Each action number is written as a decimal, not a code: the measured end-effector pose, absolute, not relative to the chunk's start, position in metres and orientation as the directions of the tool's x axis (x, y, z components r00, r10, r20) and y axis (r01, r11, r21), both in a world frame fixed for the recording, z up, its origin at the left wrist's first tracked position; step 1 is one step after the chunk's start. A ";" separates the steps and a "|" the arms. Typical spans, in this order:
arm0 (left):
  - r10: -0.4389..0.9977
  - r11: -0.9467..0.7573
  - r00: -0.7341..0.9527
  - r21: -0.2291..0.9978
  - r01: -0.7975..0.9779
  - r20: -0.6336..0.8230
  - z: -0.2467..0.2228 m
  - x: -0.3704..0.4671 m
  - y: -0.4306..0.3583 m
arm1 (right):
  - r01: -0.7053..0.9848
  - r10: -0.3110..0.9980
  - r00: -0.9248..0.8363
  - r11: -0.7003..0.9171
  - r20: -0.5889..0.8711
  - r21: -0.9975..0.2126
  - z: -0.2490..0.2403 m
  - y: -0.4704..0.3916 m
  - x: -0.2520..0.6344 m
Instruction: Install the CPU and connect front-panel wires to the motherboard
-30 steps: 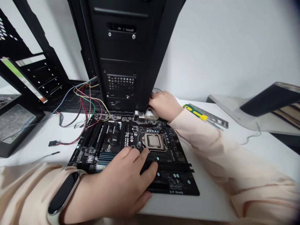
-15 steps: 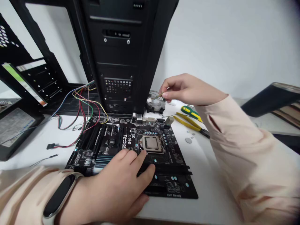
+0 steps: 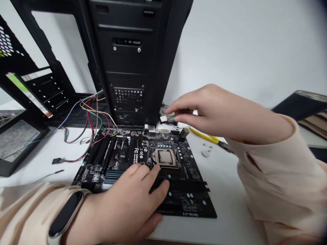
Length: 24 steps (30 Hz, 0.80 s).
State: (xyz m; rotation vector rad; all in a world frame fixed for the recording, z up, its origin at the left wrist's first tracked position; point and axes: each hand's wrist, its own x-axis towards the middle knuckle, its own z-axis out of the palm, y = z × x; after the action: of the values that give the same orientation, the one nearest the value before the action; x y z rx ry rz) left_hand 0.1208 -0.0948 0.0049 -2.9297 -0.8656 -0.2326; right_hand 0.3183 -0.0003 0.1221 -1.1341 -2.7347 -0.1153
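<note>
A black motherboard (image 3: 190,200) lies flat on the table, a processor (image 3: 165,157) in its socket. My left hand (image 3: 127,197) rests palm down on its lower part, fingers apart, with one fingertip by the socket's lower left corner. Above the board's back edge, my right hand (image 3: 196,110) pinches a thin cable with a white connector (image 3: 166,118) sticking out past the fingertips. Behind that hand a round cooler (image 3: 165,109) stands on the table, mostly covered by the hand and connector.
The black computer case (image 3: 127,75) stands behind the board, coloured wires (image 3: 89,119) hanging from it. Yellow-handled pliers (image 3: 204,136), a coin cell (image 3: 205,153) and small screws lie at the right. A power supply (image 3: 20,143) is at the left, a dark box (image 3: 301,105) at the far right.
My right hand has come slightly lower and nearer with the cable, now covering more of the cooler and hiding the green-and-yellow tool. My left hand has stayed put.
</note>
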 end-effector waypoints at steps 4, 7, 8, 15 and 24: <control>0.538 -0.834 0.824 -0.028 0.551 0.179 0.005 0.121 -0.095 | 0.731 0.697 -0.651 0.683 0.300 0.001 0.130 -0.012 0.321; 0.538 -0.835 0.825 -0.026 0.550 0.175 0.004 0.121 -0.095 | 0.764 0.691 -0.578 0.645 0.434 -0.008 0.136 -0.020 0.320; 0.535 -0.836 0.826 -0.030 0.548 0.175 0.004 0.121 -0.095 | 0.778 0.684 -0.551 0.628 0.479 -0.001 0.137 -0.022 0.320; 0.534 -0.835 0.828 -0.043 0.548 0.173 0.003 0.120 -0.095 | 0.742 0.617 -0.526 0.669 0.585 -0.039 0.137 -0.027 0.321; 0.537 -0.835 0.826 -0.033 0.549 0.172 0.004 0.120 -0.095 | 0.634 0.624 -0.738 0.772 0.256 -0.051 0.113 -0.003 0.303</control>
State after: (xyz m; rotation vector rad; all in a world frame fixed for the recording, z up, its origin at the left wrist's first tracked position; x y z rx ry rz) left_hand 0.1202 -0.0954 0.0038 -2.9244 -0.8712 -0.2385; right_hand 0.3031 -0.0026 0.1133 -0.9803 -2.7080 -0.0569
